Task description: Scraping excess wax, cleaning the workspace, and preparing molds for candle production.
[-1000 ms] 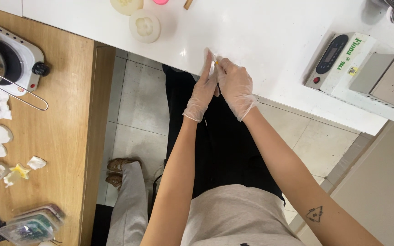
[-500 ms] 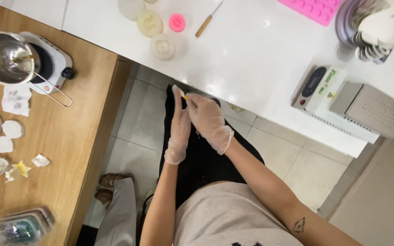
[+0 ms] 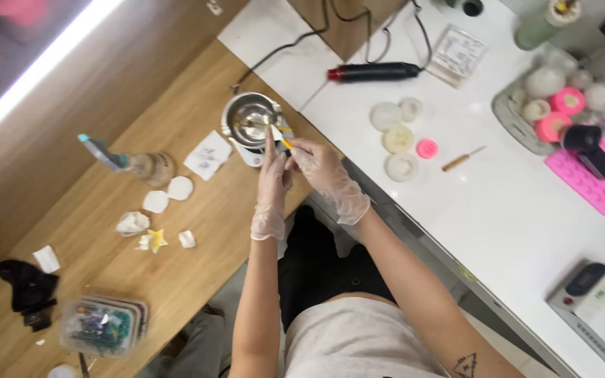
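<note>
- white worktop (image 3: 526, 210): ran along the right side, carrying round white moulds (image 3: 397, 136), a small pink disc (image 3: 426, 148), a wooden-handled pick (image 3: 462, 159), a pink silicone tray (image 3: 593, 178) and a black heat tool (image 3: 376, 72) with its cord.
- wooden table (image 3: 106, 231): met the worktop at the left, holding a bottle lying on its side (image 3: 131, 164), white paper scraps (image 3: 169, 194), a clear plastic box (image 3: 103, 327) and a dark cloth (image 3: 29, 290).
- metal pot (image 3: 250, 115): sat on a small white hot plate (image 3: 253, 150) at the table's far edge, just ahead of both hands.
- left hand (image 3: 271, 185): gloved, fingers extended and held together, tips touching a small white and yellow piece (image 3: 278, 136) over the pot's near rim.
- right hand (image 3: 323, 171): gloved, thumb and forefinger pinched on the same piece from the other side, remaining fingers curled loosely.
- small white and yellow piece: held between the two hands, at the pot's near edge; its exact kind could not be told.
</note>
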